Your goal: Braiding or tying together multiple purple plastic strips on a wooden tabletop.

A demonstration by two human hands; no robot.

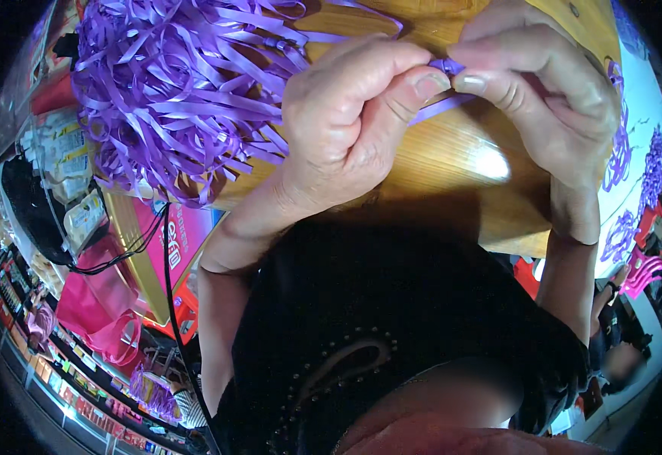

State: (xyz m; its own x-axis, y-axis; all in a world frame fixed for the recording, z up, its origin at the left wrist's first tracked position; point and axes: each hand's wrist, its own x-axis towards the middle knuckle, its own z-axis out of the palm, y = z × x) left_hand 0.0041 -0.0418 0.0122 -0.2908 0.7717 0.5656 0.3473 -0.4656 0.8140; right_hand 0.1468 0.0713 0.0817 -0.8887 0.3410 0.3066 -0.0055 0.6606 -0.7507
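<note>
Both hands are raised over the wooden bench (463,152), near its far edge, with their fingertips almost meeting. The thumb and forefinger of the left hand (350,114) are closed on a small folded or knotted piece of purple ribbon (447,66); the right hand (547,87) pinches the same piece from the other side, its fingers (509,89) curled. A loose purple strip (441,110) slants across the wood below the pinch and passes behind the left hand. A large tangled heap of purple ribbons (179,83) covers the bench's left end, reaching down to its near edge. Beyond the right edge, more purple ribbon bundles (655,171) lie on a white surface (635,91). Left of the near edge are a pink printed panel (179,236) and a black cable (169,265).
</note>
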